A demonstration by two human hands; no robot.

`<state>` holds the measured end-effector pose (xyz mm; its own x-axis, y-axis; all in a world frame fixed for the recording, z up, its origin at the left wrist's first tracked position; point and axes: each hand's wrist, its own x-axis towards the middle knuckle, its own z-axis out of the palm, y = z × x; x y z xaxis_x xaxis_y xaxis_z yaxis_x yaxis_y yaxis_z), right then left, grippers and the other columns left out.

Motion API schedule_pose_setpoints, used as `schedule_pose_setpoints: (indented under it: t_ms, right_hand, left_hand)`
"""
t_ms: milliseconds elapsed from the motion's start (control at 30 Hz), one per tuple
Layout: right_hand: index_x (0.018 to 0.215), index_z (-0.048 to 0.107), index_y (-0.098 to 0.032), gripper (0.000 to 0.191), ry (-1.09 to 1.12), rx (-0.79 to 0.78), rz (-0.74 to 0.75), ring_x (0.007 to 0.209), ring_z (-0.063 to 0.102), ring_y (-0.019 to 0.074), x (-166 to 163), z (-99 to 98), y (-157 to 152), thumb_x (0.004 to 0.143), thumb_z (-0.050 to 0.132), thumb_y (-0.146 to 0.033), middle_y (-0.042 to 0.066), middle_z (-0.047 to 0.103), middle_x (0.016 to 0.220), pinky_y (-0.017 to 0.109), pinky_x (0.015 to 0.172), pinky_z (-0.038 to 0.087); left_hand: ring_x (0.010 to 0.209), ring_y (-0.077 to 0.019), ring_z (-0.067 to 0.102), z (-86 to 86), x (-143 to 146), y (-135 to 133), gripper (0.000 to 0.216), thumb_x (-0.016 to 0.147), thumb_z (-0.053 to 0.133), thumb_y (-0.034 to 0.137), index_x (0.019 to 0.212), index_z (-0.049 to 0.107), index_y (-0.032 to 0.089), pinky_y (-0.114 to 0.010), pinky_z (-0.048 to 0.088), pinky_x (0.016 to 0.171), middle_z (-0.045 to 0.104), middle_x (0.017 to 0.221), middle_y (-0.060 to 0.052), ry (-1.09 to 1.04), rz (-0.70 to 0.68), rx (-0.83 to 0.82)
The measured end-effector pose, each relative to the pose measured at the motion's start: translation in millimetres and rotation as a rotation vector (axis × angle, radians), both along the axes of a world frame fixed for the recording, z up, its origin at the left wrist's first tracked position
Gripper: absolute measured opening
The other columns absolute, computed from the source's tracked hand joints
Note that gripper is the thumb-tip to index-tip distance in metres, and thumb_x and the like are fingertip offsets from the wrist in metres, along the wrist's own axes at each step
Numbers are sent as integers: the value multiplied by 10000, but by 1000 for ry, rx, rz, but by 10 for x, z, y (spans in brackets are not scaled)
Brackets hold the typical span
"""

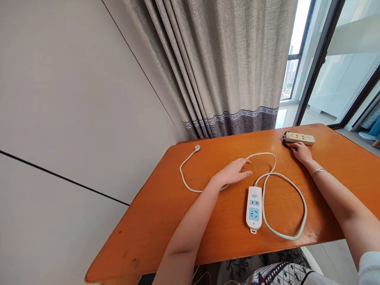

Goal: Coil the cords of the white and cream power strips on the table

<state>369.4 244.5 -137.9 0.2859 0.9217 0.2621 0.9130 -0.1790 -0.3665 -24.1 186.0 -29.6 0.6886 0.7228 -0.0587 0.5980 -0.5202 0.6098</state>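
Observation:
A white power strip with blue sockets lies on the orange wooden table in front of me. Its grey-white cable loops to the right and back across the table to a plug at the far left. My left hand rests flat on the table over the cable, fingers stretched out. My right hand reaches to the far right, its fingers curled on a black cord at the end of a cream power strip.
A grey curtain hangs behind the table, with a white wall panel to the left and glass doors to the right. The table's near edge runs just above my lap; patterned cloth shows below it.

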Motion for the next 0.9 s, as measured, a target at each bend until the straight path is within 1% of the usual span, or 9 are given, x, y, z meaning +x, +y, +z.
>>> schedule_pose_setpoints:
  t_ms: [200, 367, 467, 567, 633, 700, 767, 833, 900]
  right_hand:
    - [1243, 696, -180, 373, 32, 68, -21, 1133, 617, 247, -28, -18, 11, 954, 506, -320, 124, 602, 1297, 333, 954, 485]
    - [1159, 739, -178, 403, 24, 66, -58, 1064, 632, 248, -28, -1, 2, 993, 423, -364, 124, 623, 1223, 335, 890, 494]
    - [1198, 725, -205, 377, 9, 50, -70, 1039, 638, 256, -52, 23, -19, 948, 524, -403, 114, 632, 1205, 332, 848, 494]
    - [1258, 684, -224, 472, -87, 19, -81, 1041, 641, 275, -100, 75, -36, 882, 617, -501, 109, 622, 1259, 335, 800, 494]
    - [1268, 664, -203, 511, -212, -11, -84, 1050, 638, 284, -141, 120, -29, 897, 582, -545, 123, 618, 1280, 338, 775, 491]
    - [1234, 666, -169, 477, -335, -54, -56, 1077, 626, 290, -179, 163, 1, 946, 512, -516, 144, 635, 1258, 342, 781, 486]
    - [1166, 677, -135, 404, -409, -98, -12, 1116, 607, 296, -209, 196, 48, 985, 456, -421, 165, 662, 1207, 346, 811, 480]
    - [1115, 671, -101, 341, -434, -124, 17, 1145, 592, 305, -232, 215, 99, 988, 438, -315, 194, 679, 1167, 354, 843, 473]
    - [1124, 641, -68, 311, -435, -135, 19, 1141, 597, 314, -249, 223, 143, 975, 436, -248, 229, 681, 1143, 367, 847, 473]
  left_hand:
    - [1185, -267, 620, 6, -3, -3, 459, 912, 552, 412, 1317, 532, 196, -423, 472, 1049, 557, 1400, -142, 19, 0, 1]
    - [1186, -265, 620, 6, -3, -8, 460, 913, 552, 406, 1318, 532, 190, -414, 469, 1050, 556, 1402, -143, 23, -1, 1]
    - [1176, -270, 623, -2, -5, -5, 453, 911, 556, 401, 1312, 535, 191, -424, 470, 1045, 559, 1399, -146, 17, -7, 9]
    - [1156, -277, 630, -7, -5, -3, 460, 907, 561, 403, 1308, 539, 179, -437, 472, 1036, 567, 1383, -153, 8, -14, 13]
    - [1153, -277, 631, -7, -4, -5, 461, 907, 563, 404, 1309, 537, 179, -440, 472, 1032, 571, 1375, -154, 5, -18, 13]
    - [1159, -275, 629, -6, -3, -8, 464, 909, 560, 405, 1312, 533, 177, -433, 472, 1031, 570, 1371, -155, 8, -21, 10]
    - [1164, -273, 628, -4, -4, -11, 469, 912, 553, 406, 1317, 528, 169, -424, 473, 1030, 564, 1371, -160, 18, -22, 8]
    - [1168, -270, 628, -3, -5, -12, 469, 915, 548, 406, 1317, 526, 167, -415, 475, 1028, 559, 1374, -160, 23, -25, 9]
    - [1172, -267, 627, -3, -4, -13, 460, 915, 547, 404, 1313, 528, 173, -409, 476, 1029, 557, 1377, -156, 23, -30, 10]
